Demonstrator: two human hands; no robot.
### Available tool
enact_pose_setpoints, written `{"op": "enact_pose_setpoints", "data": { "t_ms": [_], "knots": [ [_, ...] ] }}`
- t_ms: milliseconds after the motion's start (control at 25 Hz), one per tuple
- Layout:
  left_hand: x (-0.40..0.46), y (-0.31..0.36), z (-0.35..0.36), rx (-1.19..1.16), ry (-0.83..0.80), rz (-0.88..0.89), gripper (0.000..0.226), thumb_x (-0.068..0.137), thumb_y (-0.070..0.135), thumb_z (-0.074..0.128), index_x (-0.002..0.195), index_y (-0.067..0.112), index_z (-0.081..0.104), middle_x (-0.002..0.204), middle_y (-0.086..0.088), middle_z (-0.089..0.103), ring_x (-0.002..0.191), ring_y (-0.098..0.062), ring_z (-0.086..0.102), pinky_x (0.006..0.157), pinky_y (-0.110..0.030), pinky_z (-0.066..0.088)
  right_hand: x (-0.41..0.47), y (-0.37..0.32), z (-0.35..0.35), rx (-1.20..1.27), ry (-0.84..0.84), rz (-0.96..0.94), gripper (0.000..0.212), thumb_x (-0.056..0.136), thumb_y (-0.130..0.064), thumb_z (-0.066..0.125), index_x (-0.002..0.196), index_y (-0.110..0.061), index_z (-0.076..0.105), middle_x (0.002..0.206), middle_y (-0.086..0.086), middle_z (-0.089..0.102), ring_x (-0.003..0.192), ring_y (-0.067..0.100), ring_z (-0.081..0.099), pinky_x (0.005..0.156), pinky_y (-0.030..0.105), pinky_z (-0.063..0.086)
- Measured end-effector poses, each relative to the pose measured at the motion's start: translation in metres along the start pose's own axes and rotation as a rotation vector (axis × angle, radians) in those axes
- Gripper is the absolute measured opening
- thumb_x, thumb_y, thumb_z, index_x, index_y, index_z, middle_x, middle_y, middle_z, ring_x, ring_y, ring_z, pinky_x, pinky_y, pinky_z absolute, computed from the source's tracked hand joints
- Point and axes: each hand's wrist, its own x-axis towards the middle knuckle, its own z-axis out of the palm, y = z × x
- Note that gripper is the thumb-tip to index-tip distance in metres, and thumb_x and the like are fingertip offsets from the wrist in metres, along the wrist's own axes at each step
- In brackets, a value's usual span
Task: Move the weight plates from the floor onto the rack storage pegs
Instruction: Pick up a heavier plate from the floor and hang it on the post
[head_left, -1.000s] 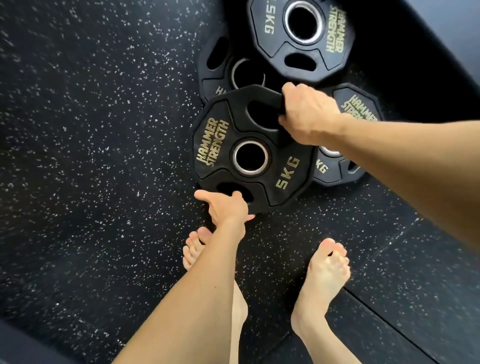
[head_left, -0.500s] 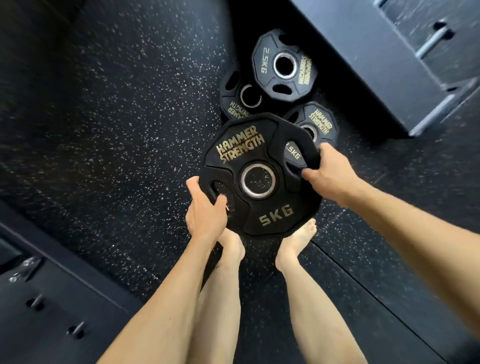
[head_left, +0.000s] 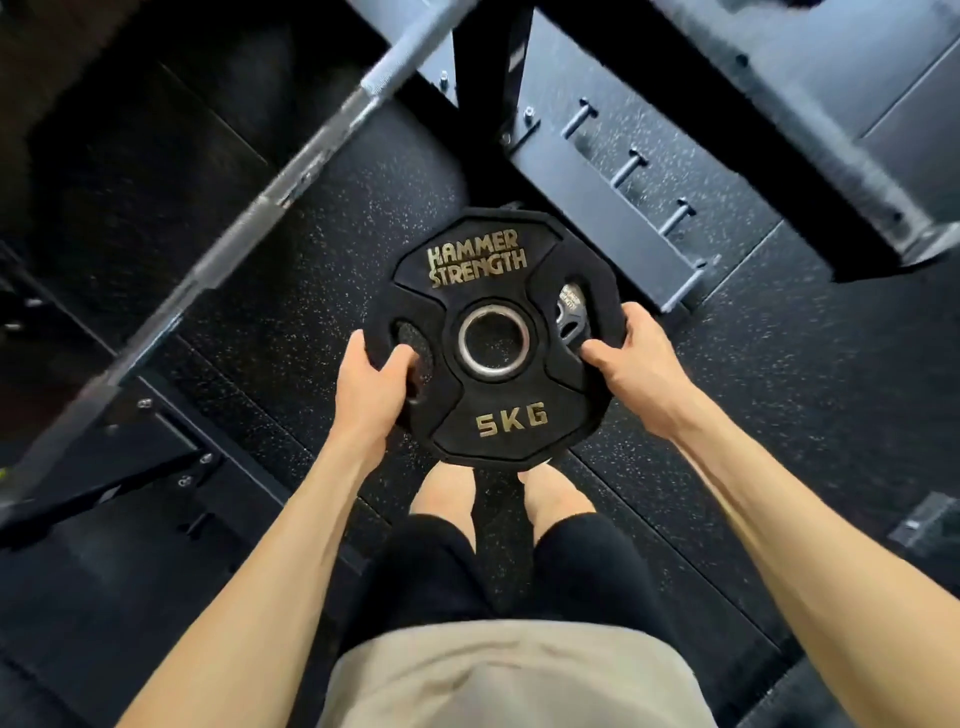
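5 kg weight plate (head_left: 488, 332) — black, marked HAMMER STRENGTH — is held face-up above the speckled rubber floor (head_left: 311, 249). The left hand (head_left: 371, 387) grips its left edge, thumb through a handle slot; the right hand (head_left: 631, 364) grips the right edge likewise (another plate (head_left: 569, 312) shows through that slot). Beyond the fingertips lies the rack base (head_left: 597, 197).

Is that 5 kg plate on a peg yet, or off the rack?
Off the rack. The 5 kg plate is held in the air by the left hand and right hand; its centre hole shows floor.
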Motion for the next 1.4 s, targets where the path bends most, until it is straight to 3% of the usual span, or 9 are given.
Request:
{"op": "enact_pose_setpoints", "data": {
  "t_ms": [80,280,480,680,800,920,1080,1240,1400],
  "knots": [
    [-0.047,0.025,-0.025,-0.219,-0.049,0.016,0.042,0.084,0.016,0.062,0.123,0.007,0.051,0.109,-0.014,0.066,0.084,-0.018,0.060,0.070,-0.031,0.051,-0.048,-0.029,-0.011,0.086,-0.015,-0.069,0.035,0.069,-0.020,0.058,0.103,-0.013,0.056,0.102,0.012,0.068,0.088,0.021,0.064,0.079,0.037,0.053],
    [-0.150,0.057,-0.078,-0.777,-0.169,0.149,0.027,0.098,0.039,0.053,0.110,0.016,0.049,0.070,0.001,0.050,0.055,-0.009,0.043,0.053,-0.021,0.041,-0.130,-0.072,-0.020,0.290,-0.054,-0.227,0.028,0.066,-0.016,0.063,0.094,-0.019,0.061,0.086,0.004,0.068,0.079,0.015,0.063,0.074,0.040,0.053],
    [-0.219,0.057,-0.093,-0.808,0.111,0.294,0.030,0.099,0.041,0.048,0.095,0.012,0.057,0.071,0.003,0.055,0.047,-0.007,0.040,0.046,-0.019,0.037,-0.160,-0.099,-0.020,0.312,-0.220,-0.335,0.008,0.091,-0.032,0.064,0.090,-0.025,0.065,0.084,-0.004,0.071,0.082,0.013,0.067,0.075,0.034,0.054],
    [-0.301,0.022,-0.068,-1.030,0.508,0.289,0.035,0.097,0.044,0.050,0.104,0.011,0.058,0.071,0.004,0.058,0.045,-0.006,0.041,0.047,-0.020,0.037,-0.180,-0.130,-0.027,0.095,-0.539,-0.505,0.039,0.087,-0.065,0.053,0.086,-0.028,0.064,0.091,-0.004,0.069,0.089,0.013,0.063,0.086,0.043,0.050],
    [-0.349,-0.007,-0.054,-1.163,0.691,0.239,0.035,0.096,0.047,0.051,0.101,0.014,0.058,0.071,0.004,0.057,0.045,-0.006,0.041,0.051,-0.024,0.036,-0.204,-0.133,-0.016,-0.011,-0.712,-0.575,0.039,0.087,-0.062,0.055,0.073,-0.027,0.060,0.073,-0.005,0.057,0.073,0.012,0.051,0.071,0.038,0.041],
    [-0.406,-0.046,-0.043,-1.334,0.934,0.205,0.034,0.093,0.049,0.055,0.100,0.015,0.057,0.070,0.003,0.055,0.045,-0.007,0.040,0.049,-0.024,0.038,-0.244,-0.122,0.007,-0.153,-0.932,-0.639,0.053,0.091,-0.057,0.053,0.088,-0.004,0.055,0.082,0.006,0.051,0.076,0.019,0.047,0.071,0.037,0.039],
    [-0.481,-0.113,-0.027,-1.485,1.186,0.240,0.034,0.095,0.048,0.054,0.101,0.015,0.054,0.069,0.003,0.051,0.045,-0.008,0.040,0.051,-0.025,0.035,-0.318,-0.084,0.044,-0.339,-1.219,-0.692,0.072,0.076,-0.073,0.056,0.088,-0.002,0.049,0.085,0.008,0.051,0.079,0.022,0.047,0.074,0.042,0.040],
    [-0.562,-0.190,-0.019,-1.575,1.429,0.259,0.029,0.097,0.044,0.051,0.084,0.018,0.051,0.066,0.003,0.051,0.045,-0.009,0.038,0.050,-0.026,0.035,-0.405,-0.011,0.082,-0.486,-1.418,-0.742,0.069,0.087,-0.067,0.052,0.091,0.002,0.049,0.086,0.008,0.052,0.080,0.020,0.050,0.076,0.044,0.043],
    [-0.643,-0.290,-0.019,-1.572,1.573,0.283,0.029,0.098,0.042,0.051,0.098,0.013,0.051,0.070,0.002,0.052,0.048,-0.009,0.038,0.050,-0.021,0.038,-0.497,0.084,0.114,-0.564,-1.520,-0.744,0.061,0.095,-0.056,0.047,0.090,0.005,0.049,0.084,0.005,0.051,0.076,0.015,0.047,0.068,0.029,0.042]
  ]
}}
